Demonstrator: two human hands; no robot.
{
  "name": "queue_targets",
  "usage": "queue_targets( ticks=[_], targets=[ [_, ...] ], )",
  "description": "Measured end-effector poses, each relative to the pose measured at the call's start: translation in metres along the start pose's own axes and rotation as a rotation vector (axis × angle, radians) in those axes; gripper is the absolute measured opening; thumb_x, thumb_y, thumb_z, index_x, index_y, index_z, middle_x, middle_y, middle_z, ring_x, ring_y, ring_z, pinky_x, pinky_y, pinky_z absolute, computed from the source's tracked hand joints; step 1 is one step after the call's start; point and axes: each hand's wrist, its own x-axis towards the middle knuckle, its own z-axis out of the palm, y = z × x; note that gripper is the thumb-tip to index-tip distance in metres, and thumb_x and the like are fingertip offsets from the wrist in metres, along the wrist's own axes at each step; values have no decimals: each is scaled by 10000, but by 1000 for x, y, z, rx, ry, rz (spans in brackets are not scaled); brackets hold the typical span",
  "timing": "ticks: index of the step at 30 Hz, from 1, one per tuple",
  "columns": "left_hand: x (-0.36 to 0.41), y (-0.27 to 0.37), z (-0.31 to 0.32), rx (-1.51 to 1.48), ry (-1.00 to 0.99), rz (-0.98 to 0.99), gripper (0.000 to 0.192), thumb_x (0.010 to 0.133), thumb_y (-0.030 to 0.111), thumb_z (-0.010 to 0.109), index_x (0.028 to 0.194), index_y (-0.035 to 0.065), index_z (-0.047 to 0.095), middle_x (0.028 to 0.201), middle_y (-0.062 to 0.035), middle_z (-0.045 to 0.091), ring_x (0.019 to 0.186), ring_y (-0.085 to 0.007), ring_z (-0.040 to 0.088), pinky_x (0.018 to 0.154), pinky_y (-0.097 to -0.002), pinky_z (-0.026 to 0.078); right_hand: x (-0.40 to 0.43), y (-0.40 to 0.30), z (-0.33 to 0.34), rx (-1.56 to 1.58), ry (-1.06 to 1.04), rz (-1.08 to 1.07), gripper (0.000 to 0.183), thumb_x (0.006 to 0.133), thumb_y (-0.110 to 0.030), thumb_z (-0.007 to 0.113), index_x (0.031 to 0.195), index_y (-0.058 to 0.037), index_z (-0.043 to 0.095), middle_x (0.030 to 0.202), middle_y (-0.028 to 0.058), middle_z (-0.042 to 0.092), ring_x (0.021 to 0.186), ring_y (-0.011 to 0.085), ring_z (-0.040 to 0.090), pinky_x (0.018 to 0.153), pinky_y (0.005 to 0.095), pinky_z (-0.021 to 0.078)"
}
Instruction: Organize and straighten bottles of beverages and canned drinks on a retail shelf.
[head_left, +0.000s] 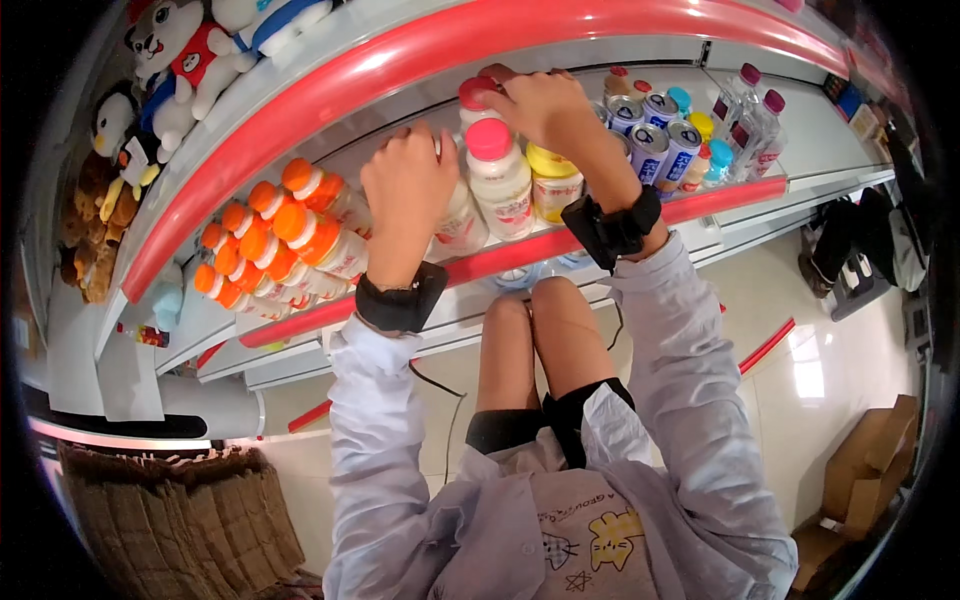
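My left hand (412, 180) is curled over the top of a white drink bottle (459, 223) on the shelf, hiding its cap. Farther back, my right hand (546, 109) has its thumb and fingers around a red-capped bottle (478, 94); its lower part is hidden. Between my hands stands an upright white bottle with a pink cap (499, 180). A yellow-topped bottle (556, 184) is partly covered by my right forearm.
Orange-capped bottles (292, 240) stand in rows at left. Several blue-and-white cans (649, 150) and clear bottles with purple caps (750, 135) fill the right side. A curved red shelf edge (390, 60) arches above my hands. Plush toys (184, 60) sit upper left.
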Motion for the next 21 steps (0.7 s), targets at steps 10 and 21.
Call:
queue_targets(
  ticks=[10, 21],
  targets=[
    [40, -30, 26, -872, -299, -48, 485, 869, 445, 570, 1144, 46, 590, 957, -161, 686, 903, -313, 667, 785, -386, 503, -2, 18, 10, -166, 31, -297, 271, 918, -327, 472, 1122, -232, 622, 1155, 12, 630, 882, 306, 642, 836, 423, 497],
    [57, -25, 43, -727, -291, 171, 394, 856, 201, 661, 1169, -8, 547, 1083, -158, 652, 987, -220, 627, 875, -328, 477, 1, 14, 11, 33, 56, -160, 308, 903, -387, 469, 967, -162, 669, 879, 143, 685, 848, 342, 653, 799, 476, 493]
  ],
)
